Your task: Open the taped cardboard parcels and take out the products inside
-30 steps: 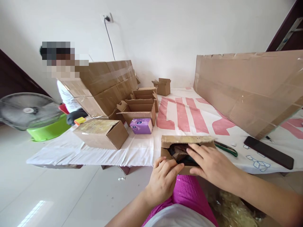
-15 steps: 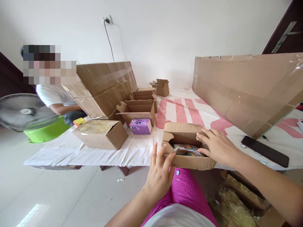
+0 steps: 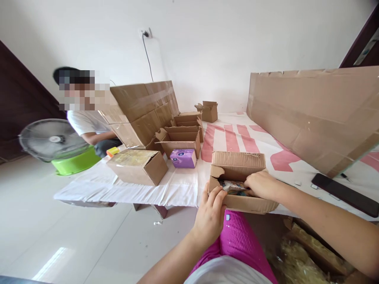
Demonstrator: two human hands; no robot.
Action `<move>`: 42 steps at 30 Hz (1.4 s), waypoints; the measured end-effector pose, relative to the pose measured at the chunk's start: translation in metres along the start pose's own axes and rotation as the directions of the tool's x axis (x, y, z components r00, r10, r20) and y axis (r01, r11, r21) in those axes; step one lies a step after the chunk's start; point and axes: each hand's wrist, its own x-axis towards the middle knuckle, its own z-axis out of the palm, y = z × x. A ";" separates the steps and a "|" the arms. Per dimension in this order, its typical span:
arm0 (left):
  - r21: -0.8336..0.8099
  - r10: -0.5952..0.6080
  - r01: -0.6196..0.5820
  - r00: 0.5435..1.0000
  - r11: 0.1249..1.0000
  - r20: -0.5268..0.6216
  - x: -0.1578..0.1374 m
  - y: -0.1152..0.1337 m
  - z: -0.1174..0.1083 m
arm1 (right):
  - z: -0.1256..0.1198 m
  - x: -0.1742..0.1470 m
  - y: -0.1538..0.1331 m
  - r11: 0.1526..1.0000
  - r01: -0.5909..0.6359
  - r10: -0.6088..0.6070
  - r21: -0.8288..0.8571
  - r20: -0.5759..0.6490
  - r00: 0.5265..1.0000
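An open cardboard box [image 3: 248,204] stands at the table's front edge, its back flap raised. Inside it lies a colourful printed packet [image 3: 232,186]. My left hand [image 3: 211,211] grips the box at its front left corner, fingers bent over the edge. My right hand [image 3: 260,185] reaches down into the right part of the box. Its fingers are curled against the right end of the packet, their tips hidden, so what they hold cannot be made out.
A closed carton [image 3: 137,167], a purple box [image 3: 183,158] and several open cartons [image 3: 183,138] stand to the left. Tall cardboard panels [image 3: 308,114] flank the table [image 3: 189,193]. A black phone [image 3: 345,193] lies right. Another person [image 3: 85,122] sits at left near a fan [image 3: 56,139].
My right hand has gone from the box's right rim down into it, fingers curling. My left hand has closed more firmly on the left corner. The view has shifted slightly left.
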 end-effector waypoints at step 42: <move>0.222 -0.549 0.596 0.800 0.771 -0.243 -0.119 -0.101 0.029 | 0.133 0.049 0.000 0.721 0.191 0.513 0.666 -0.698 0.500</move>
